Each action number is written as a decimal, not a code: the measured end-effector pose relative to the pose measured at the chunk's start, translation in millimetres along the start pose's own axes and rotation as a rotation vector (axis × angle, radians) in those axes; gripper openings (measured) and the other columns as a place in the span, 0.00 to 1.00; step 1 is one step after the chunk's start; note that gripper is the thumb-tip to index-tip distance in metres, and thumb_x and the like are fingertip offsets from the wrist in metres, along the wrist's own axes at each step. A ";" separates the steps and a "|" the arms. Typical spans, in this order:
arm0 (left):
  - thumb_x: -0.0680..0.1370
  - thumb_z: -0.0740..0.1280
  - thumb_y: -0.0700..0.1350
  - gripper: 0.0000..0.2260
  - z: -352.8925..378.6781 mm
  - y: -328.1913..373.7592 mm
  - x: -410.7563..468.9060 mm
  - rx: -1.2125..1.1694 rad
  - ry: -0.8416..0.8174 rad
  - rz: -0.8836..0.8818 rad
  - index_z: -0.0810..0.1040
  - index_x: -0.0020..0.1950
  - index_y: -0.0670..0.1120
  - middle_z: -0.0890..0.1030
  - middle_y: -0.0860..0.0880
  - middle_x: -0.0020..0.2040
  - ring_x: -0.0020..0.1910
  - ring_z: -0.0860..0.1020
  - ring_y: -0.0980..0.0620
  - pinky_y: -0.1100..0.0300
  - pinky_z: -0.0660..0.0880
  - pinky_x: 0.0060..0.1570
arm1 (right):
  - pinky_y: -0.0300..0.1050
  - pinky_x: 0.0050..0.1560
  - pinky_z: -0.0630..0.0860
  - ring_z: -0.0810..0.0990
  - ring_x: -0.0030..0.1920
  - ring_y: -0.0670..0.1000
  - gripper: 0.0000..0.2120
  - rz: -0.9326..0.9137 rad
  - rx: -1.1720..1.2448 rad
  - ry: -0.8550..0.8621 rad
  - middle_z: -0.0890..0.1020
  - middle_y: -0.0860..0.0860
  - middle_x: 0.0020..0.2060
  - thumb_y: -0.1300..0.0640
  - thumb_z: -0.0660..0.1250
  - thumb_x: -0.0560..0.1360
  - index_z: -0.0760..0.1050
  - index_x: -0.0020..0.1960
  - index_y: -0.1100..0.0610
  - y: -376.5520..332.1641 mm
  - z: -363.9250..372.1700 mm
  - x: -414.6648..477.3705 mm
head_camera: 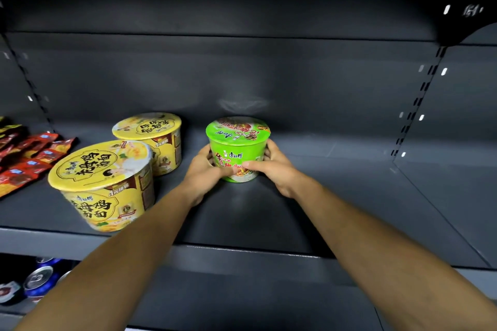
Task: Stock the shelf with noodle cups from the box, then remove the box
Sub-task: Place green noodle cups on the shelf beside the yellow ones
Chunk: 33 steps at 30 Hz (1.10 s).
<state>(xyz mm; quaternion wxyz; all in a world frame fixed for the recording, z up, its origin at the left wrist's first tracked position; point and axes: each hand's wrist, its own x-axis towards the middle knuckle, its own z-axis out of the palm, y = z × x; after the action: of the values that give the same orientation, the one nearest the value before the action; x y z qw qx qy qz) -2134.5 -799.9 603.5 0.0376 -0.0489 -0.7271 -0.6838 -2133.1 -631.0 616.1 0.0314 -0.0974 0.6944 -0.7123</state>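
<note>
Both hands grip the green noodle cup [238,142], upright on the dark shelf [336,196]. The left hand [205,172] curls round its left side, the right hand [275,169] round its right. Two yellow noodle cups [105,183] stand left of the left hand, with red snack packs [29,161] farther left.

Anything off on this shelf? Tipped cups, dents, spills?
Nothing stands out. The green cup, gripped by the left hand and right hand, is upright; both yellow cups stand upright, lids intact. The red packets at left lie loosely overlapped.
</note>
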 end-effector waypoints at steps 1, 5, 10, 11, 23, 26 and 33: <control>0.67 0.74 0.28 0.30 -2.8 0.5 0.0 0.000 0.008 0.010 0.70 0.64 0.46 0.80 0.51 0.55 0.54 0.79 0.56 0.63 0.75 0.54 | 0.32 0.47 0.76 0.78 0.50 0.41 0.31 -0.001 -0.007 0.006 0.78 0.46 0.52 0.72 0.71 0.68 0.64 0.64 0.52 0.6 3.4 2.4; 0.68 0.72 0.26 0.33 -12.2 0.6 2.5 -0.014 0.039 0.048 0.65 0.66 0.49 0.78 0.54 0.55 0.52 0.77 0.62 0.70 0.75 0.47 | 0.34 0.49 0.76 0.78 0.53 0.45 0.32 -0.003 -0.010 0.042 0.77 0.49 0.56 0.71 0.72 0.68 0.63 0.67 0.54 1.7 17.7 9.0; 0.67 0.74 0.29 0.37 -19.4 -6.8 2.4 0.015 0.034 0.046 0.63 0.71 0.44 0.77 0.51 0.59 0.57 0.76 0.56 0.65 0.73 0.55 | 0.35 0.49 0.76 0.77 0.54 0.47 0.35 0.003 0.006 0.094 0.76 0.53 0.59 0.72 0.71 0.68 0.60 0.70 0.59 5.5 23.7 9.7; 0.66 0.75 0.29 0.37 -19.6 -8.0 2.2 0.024 0.034 0.051 0.63 0.71 0.44 0.76 0.51 0.58 0.57 0.76 0.55 0.62 0.73 0.56 | 0.34 0.48 0.76 0.77 0.52 0.46 0.34 0.006 0.026 0.104 0.77 0.54 0.58 0.73 0.70 0.68 0.61 0.69 0.60 6.1 21.8 9.2; 0.68 0.77 0.38 0.40 -17.8 -18.5 5.0 0.174 -0.038 0.070 0.62 0.75 0.47 0.74 0.53 0.67 0.66 0.73 0.55 0.60 0.68 0.65 | 0.35 0.49 0.78 0.79 0.51 0.47 0.34 0.025 0.037 0.123 0.78 0.51 0.53 0.78 0.68 0.67 0.63 0.69 0.61 4.9 9.4 3.1; 0.68 0.77 0.38 0.40 -15.3 -17.5 2.9 0.190 -0.033 0.080 0.61 0.75 0.47 0.74 0.53 0.67 0.65 0.72 0.56 0.65 0.68 0.61 | 0.37 0.51 0.77 0.78 0.52 0.48 0.35 0.033 0.038 0.138 0.77 0.53 0.56 0.78 0.68 0.66 0.62 0.70 0.61 4.4 7.3 1.0; 0.69 0.76 0.37 0.33 -10.7 -15.9 -0.7 0.229 -0.024 0.104 0.62 0.69 0.42 0.74 0.49 0.65 0.61 0.72 0.58 0.75 0.67 0.54 | 0.41 0.56 0.74 0.76 0.55 0.51 0.32 0.036 0.044 0.200 0.78 0.51 0.51 0.80 0.57 0.68 0.64 0.70 0.63 6.5 5.6 -1.6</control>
<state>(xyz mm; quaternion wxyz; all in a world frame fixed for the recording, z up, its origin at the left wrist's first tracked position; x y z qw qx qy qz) -2136.0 -811.5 588.3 0.0696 -0.0902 -0.7973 -0.5927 -2131.2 -636.4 609.6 -0.0234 -0.0126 0.6799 -0.7328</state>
